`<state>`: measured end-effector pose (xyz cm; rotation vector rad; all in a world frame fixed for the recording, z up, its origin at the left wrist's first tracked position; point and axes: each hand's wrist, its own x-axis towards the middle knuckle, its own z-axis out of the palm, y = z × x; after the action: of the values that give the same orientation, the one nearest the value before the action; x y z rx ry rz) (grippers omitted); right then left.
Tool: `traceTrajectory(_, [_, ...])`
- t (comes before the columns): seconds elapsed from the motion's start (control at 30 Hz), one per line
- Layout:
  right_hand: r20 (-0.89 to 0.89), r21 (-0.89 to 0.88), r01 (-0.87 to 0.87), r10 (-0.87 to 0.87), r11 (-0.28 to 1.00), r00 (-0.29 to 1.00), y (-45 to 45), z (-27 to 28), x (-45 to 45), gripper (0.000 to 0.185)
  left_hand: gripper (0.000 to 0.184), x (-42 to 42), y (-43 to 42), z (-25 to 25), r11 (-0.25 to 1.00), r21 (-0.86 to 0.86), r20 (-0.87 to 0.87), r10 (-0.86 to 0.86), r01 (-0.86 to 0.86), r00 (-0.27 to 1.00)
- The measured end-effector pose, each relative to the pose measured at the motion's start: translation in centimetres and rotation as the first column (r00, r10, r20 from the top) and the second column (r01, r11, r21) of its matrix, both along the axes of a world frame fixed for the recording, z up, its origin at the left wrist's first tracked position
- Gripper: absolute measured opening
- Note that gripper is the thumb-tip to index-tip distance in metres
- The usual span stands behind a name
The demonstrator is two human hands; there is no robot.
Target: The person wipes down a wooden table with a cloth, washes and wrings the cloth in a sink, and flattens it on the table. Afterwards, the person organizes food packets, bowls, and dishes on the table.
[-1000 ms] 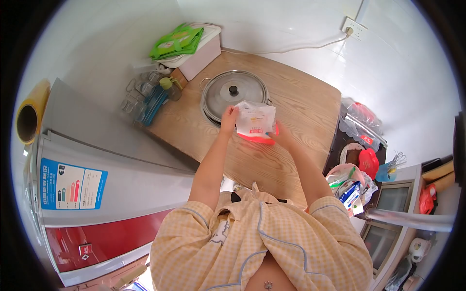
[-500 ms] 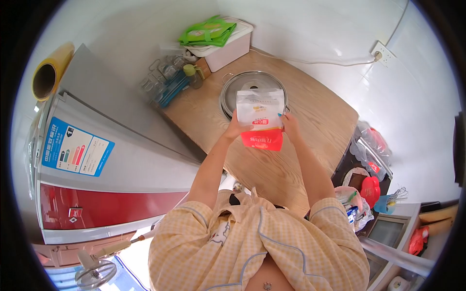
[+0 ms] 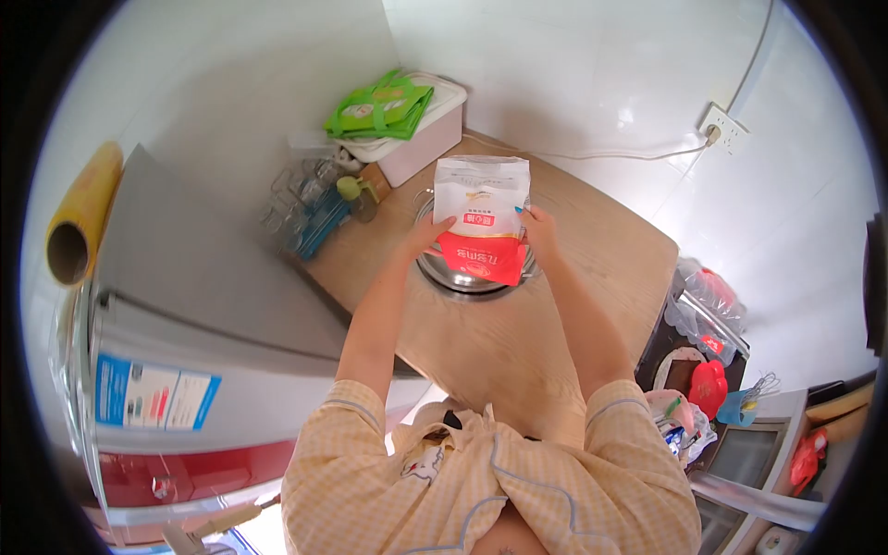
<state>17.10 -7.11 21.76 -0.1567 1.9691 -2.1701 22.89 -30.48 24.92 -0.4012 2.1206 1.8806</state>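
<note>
A white and red printed plastic bag (image 3: pixel 476 199) is held up between my two hands, its lettering upside down to me. My left hand (image 3: pixel 428 233) grips its left edge, with the thumb on the front face. On the right edge my right hand (image 3: pixel 540 231) pinches it, and a blue nail shows on the thumb. Behind and below the bag, a round steel pot (image 3: pixel 467 285) rests on the wooden table, mostly hidden. Whatever is inside the bag cannot be seen.
On the wooden table (image 3: pixel 606 245) stand a white lidded box (image 3: pixel 421 148) with a green bag (image 3: pixel 379 106) on it, and a blue rack (image 3: pixel 322 222) of glasses. A grey fridge (image 3: pixel 222 250) borders the left. A cable runs along the wall to a socket (image 3: pixel 724 129).
The view has shifted, so the pot shows lower in the picture. The bag, still in both hands, has moved slightly up and left and now covers the pot's upper part.
</note>
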Motion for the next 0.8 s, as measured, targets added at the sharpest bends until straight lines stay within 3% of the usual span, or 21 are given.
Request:
traceTrajectory(0.1, [-0.029,0.073,0.043,-0.041,0.996,0.999,-1.2,0.7,-3.9,0.021,0.051,-6.0,-1.1,1.1,0.997,-0.043,-0.049,-0.067,0.065,0.997])
traceTrajectory(0.13, [-0.045,0.075,0.062,-0.059,0.995,0.997,-1.9,1.6,-4.8,0.021,0.046,-8.2,-1.7,0.3,1.000,-0.025,-0.161,-0.020,0.016,0.987])
traceTrajectory(0.17, [-0.049,-0.116,0.125,-0.131,0.985,0.990,-2.9,2.3,-5.6,0.024,0.043,-10.7,-2.3,-0.4,0.999,0.006,-0.274,0.033,-0.033,0.961])
traceTrajectory(0.2, [-0.039,-0.296,0.174,-0.194,0.939,0.980,-3.5,2.7,-6.7,0.028,0.043,-12.6,-2.4,-0.1,1.000,0.021,-0.288,0.026,-0.021,0.957])
traceTrajectory(0.23, [-0.050,-0.281,0.181,-0.203,0.942,0.978,-3.8,1.9,-8.7,0.028,0.041,-14.1,-2.7,0.3,0.994,0.079,-0.242,0.097,-0.079,0.965])
traceTrajectory(0.3, [-0.135,-0.198,0.224,-0.253,0.954,0.958,-4.7,0.2,-12.2,0.046,0.039,-18.5,-4.4,-1.6,0.980,0.145,-0.184,0.161,-0.135,0.970])
traceTrajectory(0.37, [-0.107,-0.156,0.148,-0.166,0.977,0.980,-5.7,-0.3,-15.0,0.052,0.040,-24.7,-6.8,-7.1,0.994,-0.017,-0.491,0.085,-0.107,0.867])
traceTrajectory(0.43, [-0.053,-0.123,0.070,-0.077,0.990,0.996,-6.8,0.3,-16.1,0.058,0.041,-26.5,-6.7,-5.7,0.991,-0.072,-0.454,0.067,-0.111,0.889])
traceTrajectory(0.5, [0.162,-0.048,-0.028,0.036,0.998,0.986,-8.3,3.2,-16.8,0.074,0.042,-29.5,-7.1,-6.0,0.984,-0.141,-0.433,0.036,-0.107,0.901])
traceTrajectory(0.63, [0.224,-0.031,0.048,-0.040,0.998,0.974,-10.5,-2.2,-22.7,0.079,0.042,-35.0,-6.8,-7.4,0.920,-0.296,-0.413,0.118,-0.256,0.903])
traceTrajectory(0.67, [0.142,-0.042,0.033,-0.027,0.999,0.989,-10.9,-4.1,-24.6,0.081,0.041,-35.6,-6.5,-7.2,0.896,-0.336,-0.388,0.151,-0.292,0.909])
traceTrajectory(0.7, [0.060,-0.049,0.016,-0.013,0.999,0.998,-11.0,-5.5,-26.2,0.082,0.041,-36.7,-6.2,-8.6,0.899,-0.334,-0.382,0.145,-0.282,0.913])
traceTrajectory(0.77, [0.023,-0.079,0.049,-0.047,0.996,0.999,-11.2,-6.5,-28.0,0.082,0.048,-38.6,-5.3,-12.1,0.917,-0.139,-0.703,0.174,-0.373,0.689])
traceTrajectory(0.8, [-0.019,-0.115,0.073,-0.076,0.991,0.997,-11.3,-7.0,-28.7,0.082,0.059,-38.5,-4.0,-12.8,0.918,-0.015,-0.689,0.278,-0.396,0.670])
